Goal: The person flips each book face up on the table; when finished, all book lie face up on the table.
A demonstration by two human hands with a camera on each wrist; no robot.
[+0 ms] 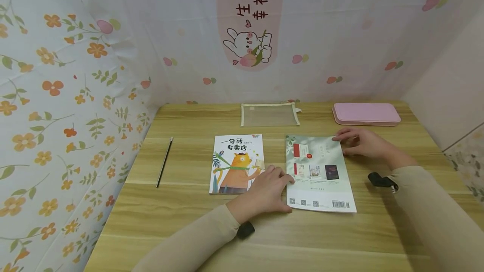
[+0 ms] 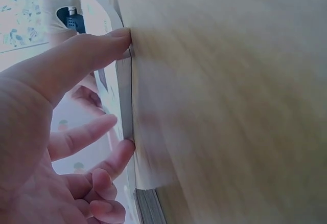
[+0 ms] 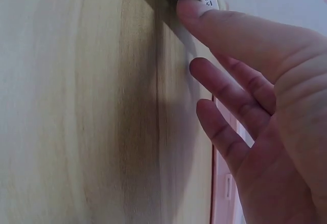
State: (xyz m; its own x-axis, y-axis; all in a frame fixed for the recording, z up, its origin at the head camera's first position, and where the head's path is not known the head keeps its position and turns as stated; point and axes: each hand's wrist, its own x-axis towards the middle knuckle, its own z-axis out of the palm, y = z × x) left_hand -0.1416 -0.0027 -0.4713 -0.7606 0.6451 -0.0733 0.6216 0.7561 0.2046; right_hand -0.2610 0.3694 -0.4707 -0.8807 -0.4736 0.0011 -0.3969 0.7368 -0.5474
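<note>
Across the lower frame, your wooden table (image 1: pixel 321 240) bears a pale green book (image 1: pixel 320 184) right of centre. Your left hand (image 1: pixel 264 190) rests against its left edge, thumb and fingers spread; your right hand (image 1: pixel 366 142) touches its right edge near the top, fingers loosely extended.

Prob. pencil (image 1: pixel 164 163) L, bk (image 1: pixel 234 169) mid, mag (image 1: pixel 317 154) R, pouch (image 1: pixel 270 115) & case (image 1: pixel 366 113) behind
</note>
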